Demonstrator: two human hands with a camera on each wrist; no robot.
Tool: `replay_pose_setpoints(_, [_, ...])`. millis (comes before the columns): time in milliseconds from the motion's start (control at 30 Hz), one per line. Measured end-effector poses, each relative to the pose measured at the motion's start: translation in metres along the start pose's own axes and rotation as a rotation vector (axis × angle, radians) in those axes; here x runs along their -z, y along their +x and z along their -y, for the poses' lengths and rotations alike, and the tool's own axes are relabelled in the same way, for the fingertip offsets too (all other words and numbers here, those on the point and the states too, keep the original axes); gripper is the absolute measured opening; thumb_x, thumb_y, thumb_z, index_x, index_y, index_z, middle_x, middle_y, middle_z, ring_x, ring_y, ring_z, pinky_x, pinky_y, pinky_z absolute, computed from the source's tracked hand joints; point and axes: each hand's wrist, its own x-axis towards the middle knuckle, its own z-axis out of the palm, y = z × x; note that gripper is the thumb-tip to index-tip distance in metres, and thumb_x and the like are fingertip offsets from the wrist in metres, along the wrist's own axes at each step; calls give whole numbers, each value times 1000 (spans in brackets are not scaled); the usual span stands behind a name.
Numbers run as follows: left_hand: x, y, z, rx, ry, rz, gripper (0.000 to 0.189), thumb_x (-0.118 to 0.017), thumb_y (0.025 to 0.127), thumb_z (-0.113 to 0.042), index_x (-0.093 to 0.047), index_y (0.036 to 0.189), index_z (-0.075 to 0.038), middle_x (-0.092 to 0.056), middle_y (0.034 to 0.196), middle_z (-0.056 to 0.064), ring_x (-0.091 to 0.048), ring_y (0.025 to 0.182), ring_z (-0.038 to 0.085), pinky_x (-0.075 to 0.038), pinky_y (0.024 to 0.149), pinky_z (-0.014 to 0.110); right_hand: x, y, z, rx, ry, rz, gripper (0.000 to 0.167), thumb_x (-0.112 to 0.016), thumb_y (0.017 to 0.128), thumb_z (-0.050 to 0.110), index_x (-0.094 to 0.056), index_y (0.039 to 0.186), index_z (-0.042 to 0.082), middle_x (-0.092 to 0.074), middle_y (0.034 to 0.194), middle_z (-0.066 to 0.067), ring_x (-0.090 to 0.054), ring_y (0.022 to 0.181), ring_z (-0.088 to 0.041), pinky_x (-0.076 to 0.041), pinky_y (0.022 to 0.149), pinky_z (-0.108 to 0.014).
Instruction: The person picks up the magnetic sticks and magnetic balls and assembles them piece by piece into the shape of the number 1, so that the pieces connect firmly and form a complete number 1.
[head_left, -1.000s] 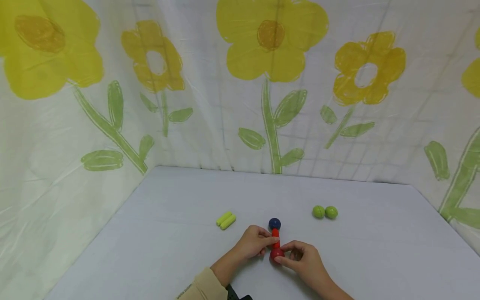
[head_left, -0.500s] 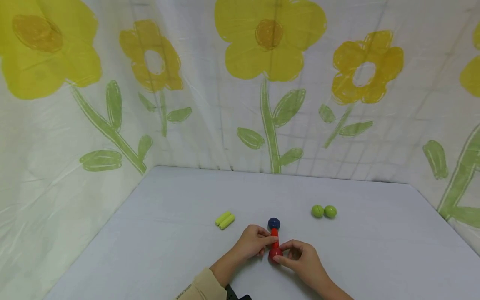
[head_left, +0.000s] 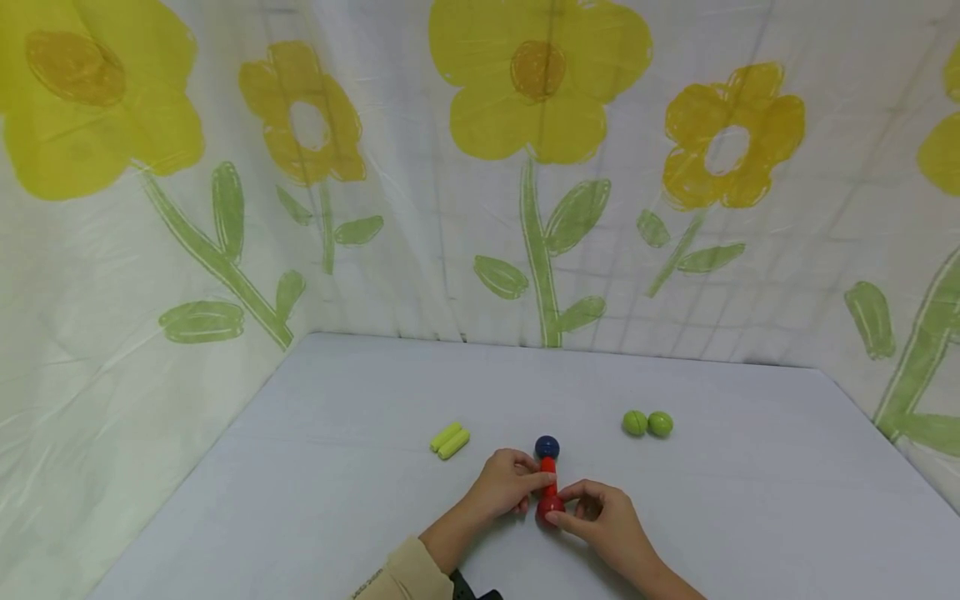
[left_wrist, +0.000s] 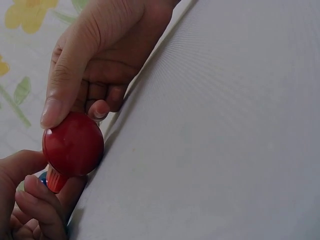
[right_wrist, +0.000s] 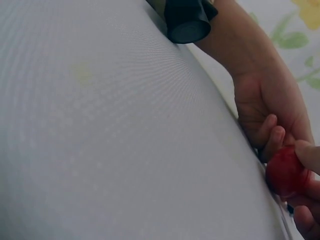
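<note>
Between my hands a red stick (head_left: pixel 550 475) lies in line with a dark blue ball (head_left: pixel 547 447) at its far end and a glossy red ball (head_left: pixel 550 508) at its near end. My left hand (head_left: pixel 504 483) pinches the stick from the left, thumb over its top. From the right, my right hand (head_left: pixel 606 521) grips the red ball between thumb and fingers. The left wrist view shows the red ball (left_wrist: pixel 74 145) large, with grooves on the stick (left_wrist: pixel 56 181) just below it. In the right wrist view the red ball (right_wrist: pixel 286 172) partly hides the fingers.
Two yellow-green sticks (head_left: pixel 453 443) lie side by side on the white table (head_left: pixel 360 400), left of and beyond my hands. Two green balls (head_left: pixel 648 423) sit together at the right. Behind the table hangs a flower-printed curtain (head_left: pixel 420 275).
</note>
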Motion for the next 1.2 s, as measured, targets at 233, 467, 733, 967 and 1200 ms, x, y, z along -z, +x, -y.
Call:
replay_pose_setpoints(233, [8, 1, 5, -29, 23, 19, 27, -68, 83, -27, -64, 95, -4, -67, 68, 2, -44, 41, 7, -36, 41, 16, 0, 1, 2, -15, 1, -4, 29, -79, 72, 24, -68, 91, 6, -56, 71, -1, -46, 62, -5, -38, 54, -18])
replay_pose_setpoints(467, [23, -1, 8, -47, 67, -20, 26, -67, 85, -28, -64, 95, -5, -69, 72, 4, -44, 45, 8, -38, 46, 19, 0, 2, 3, -33, 12, 9, 30, -79, 72, 25, -68, 93, 6, -57, 75, -2, -46, 64, -6, -38, 56, -18])
replay_pose_setpoints(733, [38, -11, 9, -111, 89, -91, 21, -68, 85, -23, -66, 93, -4, -67, 72, 3, -44, 45, 7, -39, 47, 21, 1, 2, 1, -39, 5, 5, 31, -79, 72, 25, -68, 95, 7, -56, 75, -1, -46, 65, -6, -38, 56, -19])
replay_pose_setpoints(967, [53, -15, 17, -175, 88, -160, 25, -69, 83, -24, -66, 98, -4, -65, 80, 5, -46, 49, 6, -42, 48, 22, 1, 2, 0, -46, 1, 11, 31, -79, 72, 25, -68, 95, 7, -57, 77, -1, -46, 67, -7, -39, 57, -18])
replay_pose_setpoints(1200, [72, -17, 24, -241, 178, -224, 27, -72, 81, -23, -67, 103, -8, -44, 49, -4, -36, 42, 5, -34, 43, 19, 2, 2, 0, -36, 11, 21, 31, -79, 72, 24, -67, 94, 7, -57, 77, -1, -46, 67, -6, -39, 57, -19])
